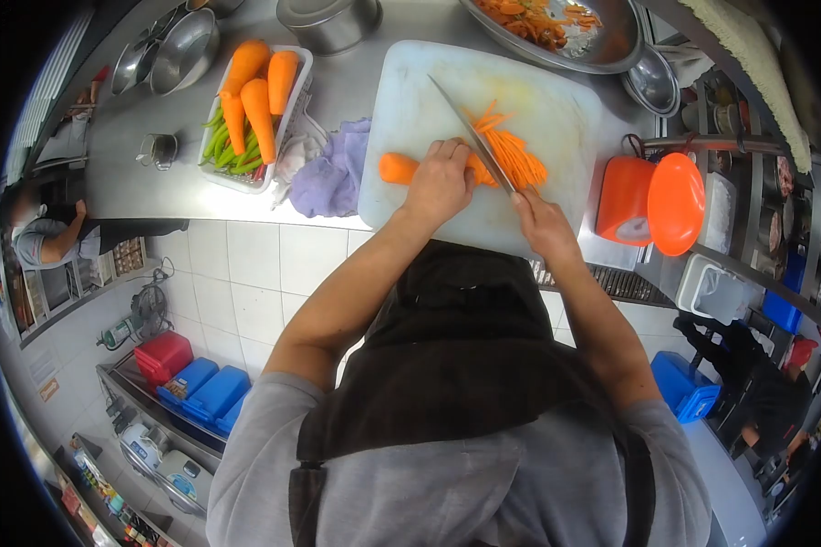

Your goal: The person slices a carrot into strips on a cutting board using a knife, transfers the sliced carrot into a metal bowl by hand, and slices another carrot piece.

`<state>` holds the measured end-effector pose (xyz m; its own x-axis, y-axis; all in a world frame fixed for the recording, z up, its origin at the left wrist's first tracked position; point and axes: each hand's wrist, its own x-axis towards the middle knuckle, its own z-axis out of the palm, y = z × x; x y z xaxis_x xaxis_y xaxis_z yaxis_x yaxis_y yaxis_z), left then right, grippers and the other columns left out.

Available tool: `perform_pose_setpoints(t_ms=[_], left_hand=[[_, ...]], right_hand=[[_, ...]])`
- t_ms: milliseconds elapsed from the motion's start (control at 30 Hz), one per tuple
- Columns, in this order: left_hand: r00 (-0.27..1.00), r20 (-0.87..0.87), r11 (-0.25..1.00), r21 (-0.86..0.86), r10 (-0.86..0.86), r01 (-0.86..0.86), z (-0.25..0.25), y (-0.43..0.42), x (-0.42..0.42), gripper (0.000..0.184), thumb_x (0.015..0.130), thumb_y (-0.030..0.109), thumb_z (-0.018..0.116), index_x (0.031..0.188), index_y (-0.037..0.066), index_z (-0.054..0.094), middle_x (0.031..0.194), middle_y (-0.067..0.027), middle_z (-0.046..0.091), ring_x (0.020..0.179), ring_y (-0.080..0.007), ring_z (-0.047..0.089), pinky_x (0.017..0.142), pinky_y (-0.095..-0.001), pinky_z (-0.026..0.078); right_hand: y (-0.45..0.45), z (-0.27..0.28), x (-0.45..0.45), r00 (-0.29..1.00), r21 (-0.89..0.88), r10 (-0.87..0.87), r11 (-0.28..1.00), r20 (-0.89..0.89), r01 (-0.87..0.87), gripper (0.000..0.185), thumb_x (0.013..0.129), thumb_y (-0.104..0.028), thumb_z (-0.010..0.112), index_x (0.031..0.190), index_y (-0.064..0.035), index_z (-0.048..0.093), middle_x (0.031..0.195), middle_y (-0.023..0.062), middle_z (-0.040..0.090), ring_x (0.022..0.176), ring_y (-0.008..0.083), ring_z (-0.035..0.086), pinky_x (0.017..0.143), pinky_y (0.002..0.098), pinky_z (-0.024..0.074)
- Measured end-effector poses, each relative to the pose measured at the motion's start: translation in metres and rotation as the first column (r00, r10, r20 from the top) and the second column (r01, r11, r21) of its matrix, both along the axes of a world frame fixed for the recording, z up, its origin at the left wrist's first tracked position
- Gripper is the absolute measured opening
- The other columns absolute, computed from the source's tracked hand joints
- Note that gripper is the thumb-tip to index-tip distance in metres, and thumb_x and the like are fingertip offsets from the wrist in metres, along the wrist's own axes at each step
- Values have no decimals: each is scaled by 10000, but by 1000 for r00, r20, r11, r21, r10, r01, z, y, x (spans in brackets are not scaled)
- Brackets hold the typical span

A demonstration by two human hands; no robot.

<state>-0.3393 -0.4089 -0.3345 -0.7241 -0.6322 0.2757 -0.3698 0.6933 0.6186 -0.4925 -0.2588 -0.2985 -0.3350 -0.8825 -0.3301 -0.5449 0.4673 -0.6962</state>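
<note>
A carrot [397,168] lies across the white cutting board [420,91], its uncut end to the left. My left hand [442,180] is closed over the carrot, the knuckles close to the knife. In my right hand [542,221] is the handle of a kitchen knife [483,146], its blade slanting up and left across the board. The blade runs between my left fingers and a heap of thin carrot strips [520,164]. Part of the carrot is hidden under my left hand.
Left of the board are a purple cloth [330,178] and a white basket [274,173] with several carrots [257,105] and green chillies [219,137]. Behind stands a metal bowl of orange peelings [625,46]. An orange scale [622,201] is at right. Two other people are farther off.
</note>
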Motion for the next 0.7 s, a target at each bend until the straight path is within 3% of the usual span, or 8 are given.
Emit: perform_pose_setpoints(t_ms=[67,133,200,400,467,500,567,700], left_hand=[[1000,8,1000,7,7,-7,-2,-1,0,248,761,26,648,998,-33,602,1053,-195,630,1000,-363,578,886,-436,508],[1000,18,1000,21,9,-9,-1,1,-1,281,760,25,649,1032,-32,607,1063,-194,635,1013,-364,583,895,-444,505],[1000,9,1000,11,10,-10,0,1,-1,212,765,21,643,965,-31,597,1047,-189,627,989,-359,574,878,-426,512],[1000,21,999,39,19,-20,3,1,-2,207,763,21,647,959,-28,602,1042,-181,630,990,-356,579,870,-428,518],[1000,10,1000,18,20,-20,0,1,-1,209,762,21,650,960,-29,602,1036,-182,629,992,-354,580,869,-429,519],[1000,0,1000,2,22,-22,-1,1,-2,211,761,22,652,960,-29,603,1031,-183,629,993,-353,580,868,-429,520],[1000,6,1000,4,27,-27,-1,1,-2,212,760,21,652,960,-30,603,1029,-184,629,993,-351,581,868,-429,520],[1000,4,1000,4,27,-27,0,2,-2,215,761,21,653,964,-29,602,1039,-187,630,995,-347,582,864,-428,522]], right_hand=[[12,28,-2,995,233,-75,971,63,59,390,1033,-387,435,1171,-67,612,955,288,652,931,495,598,817,558,450],[30,37,-1,996,262,-62,964,69,42,392,1032,-391,434,1193,-78,607,961,291,653,936,497,598,822,557,452],[30,37,0,995,288,-48,957,82,22,395,1031,-395,432,1216,-90,602,967,294,653,940,499,598,828,557,453],[-12,-11,6,998,120,42,992,-46,-36,391,1031,-382,438,1218,-86,611,981,292,655,949,494,603,834,545,467],[-5,-14,3,998,-102,39,994,-51,-44,384,1033,-376,438,1192,-77,619,983,285,656,946,493,603,829,545,465],[-3,-5,2,998,-103,41,994,-55,-46,384,1033,-376,438,1192,-77,619,983,285,656,946,493,603,829,545,465],[3,25,2,998,186,-38,982,47,29,382,1037,-375,433,1181,-74,620,982,281,655,956,493,599,833,539,461],[22,45,1,994,266,-40,964,97,13,379,1038,-375,433,1175,-78,623,984,283,652,968,490,596,834,540,456]])
